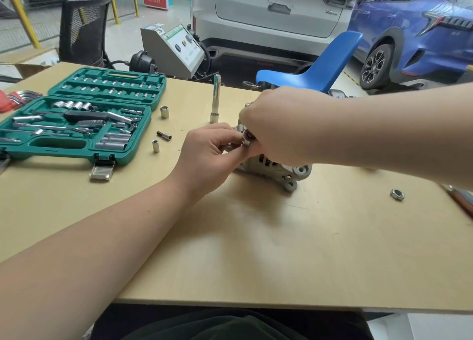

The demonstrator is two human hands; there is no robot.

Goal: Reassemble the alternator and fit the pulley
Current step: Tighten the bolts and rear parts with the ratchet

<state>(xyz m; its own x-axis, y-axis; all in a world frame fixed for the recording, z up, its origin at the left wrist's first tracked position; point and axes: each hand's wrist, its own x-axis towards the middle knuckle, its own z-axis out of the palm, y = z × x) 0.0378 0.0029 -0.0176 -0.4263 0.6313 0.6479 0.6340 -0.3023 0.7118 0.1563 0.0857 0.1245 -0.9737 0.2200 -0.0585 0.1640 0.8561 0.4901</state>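
The grey cast alternator (279,169) stands on the wooden table (256,237), mostly hidden behind both hands. My right hand (276,124) reaches in from the right and covers its top, fingers curled around a small dark round part (247,135) at the alternator's upper left. My left hand (210,150) comes from the lower left and pinches the same spot with thumb and fingertips. A loose hex nut (397,194) lies on the table far to the right. The pulley cannot be made out.
An open green socket case (76,119) fills the table's left. A tall extension socket (216,99) stands upright behind the hands; loose sockets (164,111) (156,146) and a bit adapter (164,136) lie between. Red hex keys (12,100), a blue chair (320,71), parked cars behind.
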